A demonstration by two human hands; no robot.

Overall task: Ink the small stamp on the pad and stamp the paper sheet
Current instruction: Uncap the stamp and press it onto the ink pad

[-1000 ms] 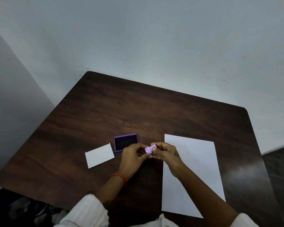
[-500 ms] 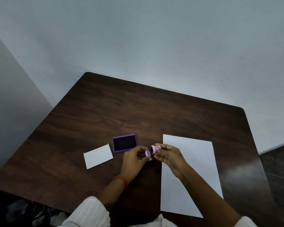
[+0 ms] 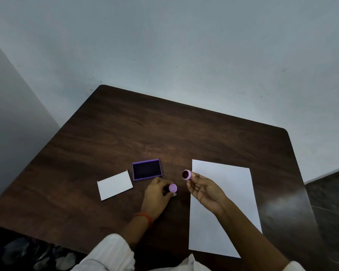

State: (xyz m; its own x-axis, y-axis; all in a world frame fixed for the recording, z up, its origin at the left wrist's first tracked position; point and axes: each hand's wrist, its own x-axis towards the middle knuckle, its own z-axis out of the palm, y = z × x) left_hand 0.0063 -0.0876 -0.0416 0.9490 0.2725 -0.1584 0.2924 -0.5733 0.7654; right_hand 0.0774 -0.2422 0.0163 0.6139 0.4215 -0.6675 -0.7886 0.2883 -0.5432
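R hand [image 3: 203, 189] is raised just over the near-left corner of the sheet [image 3: 223, 208], palm up, fingers loosely curled. Thumb and forefinger pinch a small lilac round piece [image 3: 186, 174] w/ a dark hollow facing the camera. Could be the cap or the stamp's face end; can't tell which.

L hand [image 3: 158, 196] sits low by the surface [image 3: 125, 133], curled round the other lilac piece [image 3: 172, 188], whose flat round end points right toward the R hand. A dark part shows just behind that end, inside the fingers. The two pieces are apart, w/ a gap of bare wood between.

Pad [image 3: 146, 169] lies open, dark ink up, just beyond and slightly left of the L hand; its long axis runs roughly left-right. L hand is clearly nearer to it than the R. The tray holds only the ink bed, nothing on it.

A white card [image 3: 115, 185] lies left of the pad, near it but not touching; prob. the pad's lid, but unsure.

Sheet is blank as far as visible, so no stamping yet. Next, in my view: whichever hand has the stamp takes it face-down to the pad. That's a short reach for L, and a cross-over for R.
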